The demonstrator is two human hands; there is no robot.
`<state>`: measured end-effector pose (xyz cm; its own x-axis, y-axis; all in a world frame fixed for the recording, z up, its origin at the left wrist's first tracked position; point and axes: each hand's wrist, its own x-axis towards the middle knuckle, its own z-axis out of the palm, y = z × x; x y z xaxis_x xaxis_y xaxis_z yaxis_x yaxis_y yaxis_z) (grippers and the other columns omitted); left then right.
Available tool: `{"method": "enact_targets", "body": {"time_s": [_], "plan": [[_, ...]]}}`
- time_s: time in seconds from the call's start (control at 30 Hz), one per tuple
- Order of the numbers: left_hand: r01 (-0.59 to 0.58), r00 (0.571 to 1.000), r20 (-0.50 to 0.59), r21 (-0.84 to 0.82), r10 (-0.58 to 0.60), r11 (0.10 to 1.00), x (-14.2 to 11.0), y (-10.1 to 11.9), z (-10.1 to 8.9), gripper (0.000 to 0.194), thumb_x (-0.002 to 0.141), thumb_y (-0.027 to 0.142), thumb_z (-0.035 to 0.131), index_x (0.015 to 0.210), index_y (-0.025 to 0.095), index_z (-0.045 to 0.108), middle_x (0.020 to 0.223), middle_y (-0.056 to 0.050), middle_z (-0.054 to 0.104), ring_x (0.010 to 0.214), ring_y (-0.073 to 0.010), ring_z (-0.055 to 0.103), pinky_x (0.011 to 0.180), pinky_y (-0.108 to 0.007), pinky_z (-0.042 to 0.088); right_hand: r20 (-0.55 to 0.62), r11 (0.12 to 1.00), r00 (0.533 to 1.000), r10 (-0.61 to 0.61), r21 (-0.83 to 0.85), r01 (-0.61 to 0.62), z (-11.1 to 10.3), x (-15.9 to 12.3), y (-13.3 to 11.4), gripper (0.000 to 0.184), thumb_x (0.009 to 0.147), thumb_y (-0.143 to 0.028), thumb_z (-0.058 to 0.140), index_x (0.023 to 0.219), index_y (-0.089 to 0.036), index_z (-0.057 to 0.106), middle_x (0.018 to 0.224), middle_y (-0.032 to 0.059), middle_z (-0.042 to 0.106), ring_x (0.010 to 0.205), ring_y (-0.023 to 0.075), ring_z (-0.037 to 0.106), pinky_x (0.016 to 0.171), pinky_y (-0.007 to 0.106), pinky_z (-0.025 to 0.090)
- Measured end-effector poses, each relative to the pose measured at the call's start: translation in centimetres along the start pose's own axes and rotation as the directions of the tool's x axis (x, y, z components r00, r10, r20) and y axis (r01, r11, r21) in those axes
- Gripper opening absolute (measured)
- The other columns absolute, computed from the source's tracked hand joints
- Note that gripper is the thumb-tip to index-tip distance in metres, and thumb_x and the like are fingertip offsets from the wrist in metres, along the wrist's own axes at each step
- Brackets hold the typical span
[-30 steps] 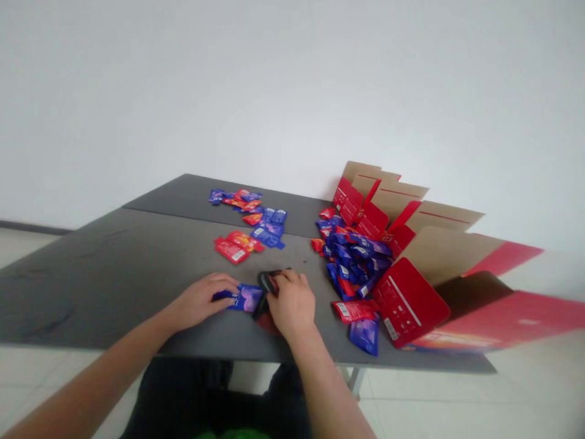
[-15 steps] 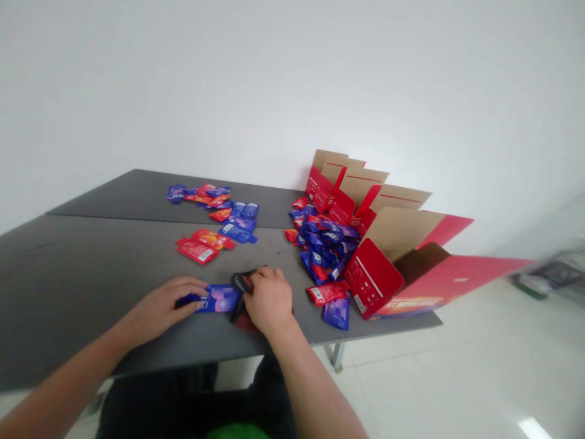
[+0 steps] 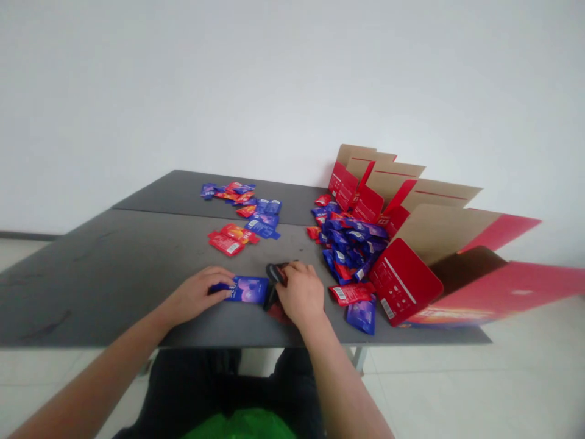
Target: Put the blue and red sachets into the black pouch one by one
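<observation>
My left hand (image 3: 194,295) rests on the grey table (image 3: 114,268) with its fingers pressed on the left end of a blue sachet (image 3: 249,288), holding it flat. My right hand (image 3: 299,292) is curled over a small black device (image 3: 274,274) at the sachet's right end. A dark red packet (image 3: 278,312) lies partly hidden under that hand.
A heap of blue and red sachets (image 3: 347,244) spills from an open red cardboard box (image 3: 439,268) lying on its side at the right. More sachets (image 3: 242,210) lie scattered at the table's far middle. A white wall stands behind. The table's near edge runs just below my hands.
Both hands stay on the blue sachet and the black device. The view swung right and then back, so everything shifted in frame.
</observation>
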<state>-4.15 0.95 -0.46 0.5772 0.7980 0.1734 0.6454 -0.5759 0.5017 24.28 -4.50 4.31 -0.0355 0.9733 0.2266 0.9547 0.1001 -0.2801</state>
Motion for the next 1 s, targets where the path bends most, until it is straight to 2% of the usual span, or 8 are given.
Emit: {"method": "enact_targets", "body": {"time_s": [0.2,0.3,0.43,0.5,0.6,0.73,0.83,1.0], "plan": [[0.015,1.000,-0.013,0.004,-0.015,1.000,0.0,0.5,-0.1,0.028,0.095,0.044,0.064,0.113,0.026,0.077,0.129,-0.005,0.072,0.122,-0.0268,0.064,0.111,-0.039,0.049,0.024,0.975,0.978,-0.209,0.076,0.206,3.0,1.0,-6.4,0.020,0.099,-0.039,0.061,0.105,-0.025,0.073,0.114,0.0056,0.069,0.108,0.0261,0.054,0.087,0.036,0.047],[0.013,1.000,0.000,-0.017,-0.013,1.000,0.0,0.7,-0.2,0.026,0.097,0.043,0.061,0.111,0.027,0.076,0.128,-0.005,0.072,0.121,-0.0252,0.065,0.110,-0.038,0.049,0.047,0.987,0.988,-0.149,0.073,0.145,3.5,-0.3,-4.4,0.018,0.098,-0.039,0.063,0.107,-0.026,0.073,0.119,0.0051,0.069,0.108,0.0247,0.054,0.090,0.035,0.046],[0.006,1.000,-0.011,-0.014,-0.006,1.000,-0.1,0.4,-0.1,0.024,0.097,0.041,0.061,0.110,0.028,0.076,0.128,-0.005,0.072,0.122,-0.0247,0.063,0.111,-0.040,0.048,0.058,1.000,0.998,0.023,-0.006,-0.023,1.5,-0.9,0.4,0.020,0.101,-0.036,0.058,0.097,-0.026,0.074,0.114,0.0051,0.070,0.102,0.0244,0.056,0.085,0.034,0.046],[0.006,1.000,-0.015,-0.008,-0.006,1.000,-0.1,0.1,0.1,0.024,0.096,0.042,0.062,0.109,0.028,0.076,0.128,-0.005,0.072,0.121,-0.0251,0.064,0.111,-0.041,0.048,0.022,0.999,0.998,0.053,-0.011,-0.053,0.6,-0.4,0.5,0.018,0.100,-0.035,0.059,0.100,-0.026,0.075,0.115,0.0054,0.070,0.102,0.0248,0.056,0.085,0.035,0.045],[0.003,0.999,-0.033,-0.008,-0.004,1.000,-0.1,-0.1,0.3,0.028,0.095,0.046,0.062,0.110,0.028,0.077,0.126,-0.005,0.074,0.121,-0.0259,0.064,0.112,-0.040,0.048,-0.048,0.996,0.997,-0.065,0.061,0.068,0.9,0.8,-2.7,0.021,0.099,-0.037,0.060,0.113,-0.027,0.072,0.123,0.0045,0.068,0.108,0.0241,0.054,0.091,0.034,0.045],[0.012,0.999,-0.036,0.006,-0.012,1.000,-0.1,0.3,0.1,0.031,0.095,0.047,0.063,0.115,0.027,0.076,0.129,-0.006,0.072,0.123,-0.0271,0.064,0.110,-0.039,0.049,0.035,0.977,0.982,-0.188,0.107,0.183,3.1,0.8,-6.3,0.019,0.098,-0.039,0.062,0.105,-0.027,0.074,0.116,0.0047,0.069,0.108,0.0248,0.054,0.091,0.035,0.046],[0.019,1.000,-0.018,-0.010,-0.019,1.000,-0.1,0.6,-0.1,0.028,0.096,0.045,0.062,0.113,0.027,0.076,0.128,-0.005,0.072,0.122,-0.0257,0.064,0.111,-0.039,0.048,0.049,0.989,0.992,-0.116,0.100,0.111,3.4,-0.6,-4.1,0.019,0.099,-0.038,0.062,0.106,-0.028,0.075,0.120,0.0047,0.070,0.107,0.0246,0.055,0.090,0.035,0.046],[0.013,1.000,-0.023,-0.007,-0.014,1.000,-0.2,0.5,-0.1,0.024,0.095,0.043,0.062,0.108,0.028,0.076,0.127,-0.005,0.073,0.120,-0.0256,0.065,0.110,-0.041,0.049,0.086,0.997,0.994,0.068,-0.028,-0.066,0.6,-0.7,0.9,0.022,0.102,-0.035,0.057,0.100,-0.028,0.078,0.116,0.0061,0.070,0.102,0.0242,0.057,0.084,0.034,0.045]]}}
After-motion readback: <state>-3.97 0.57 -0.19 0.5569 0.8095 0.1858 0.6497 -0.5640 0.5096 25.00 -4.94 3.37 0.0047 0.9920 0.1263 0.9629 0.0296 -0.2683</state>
